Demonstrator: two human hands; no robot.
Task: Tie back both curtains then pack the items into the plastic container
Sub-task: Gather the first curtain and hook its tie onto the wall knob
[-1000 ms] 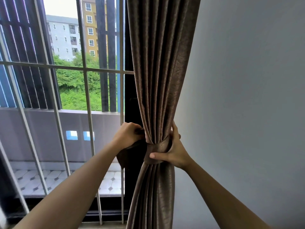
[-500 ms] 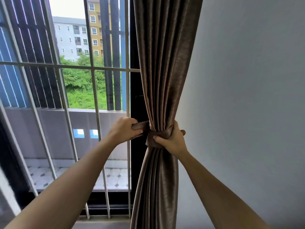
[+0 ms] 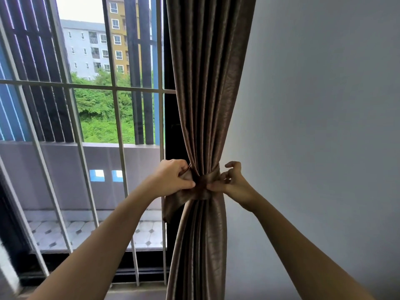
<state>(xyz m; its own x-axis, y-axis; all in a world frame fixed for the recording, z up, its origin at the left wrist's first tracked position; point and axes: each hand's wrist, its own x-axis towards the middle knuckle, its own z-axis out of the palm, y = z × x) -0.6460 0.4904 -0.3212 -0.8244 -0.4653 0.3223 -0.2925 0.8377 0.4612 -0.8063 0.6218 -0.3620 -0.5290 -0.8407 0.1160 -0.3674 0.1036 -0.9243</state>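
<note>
A barred window (image 3: 116, 118) looks out on a balcony and apartment blocks, and a plain grey wall (image 3: 324, 105) fills the right side. Between them, along the window's right edge, hangs the brown curtain (image 3: 207, 83), drawn into a narrow waist so that the glass is uncovered. The matching tieback (image 3: 202, 190) circles that waist.

The left hand (image 3: 171, 178) has its fingers curled round the band's end at the curtain's left edge, probably to keep it taut. A loose tail (image 3: 171, 206) droops below this hand.

The right hand (image 3: 232, 182) pinches the band at the curtain's right edge with thumb and a curled finger, its other fingers lifted clear, seemingly to work the knot. Whether the tie is secure I cannot tell. The second curtain and the plastic container are out of view.
</note>
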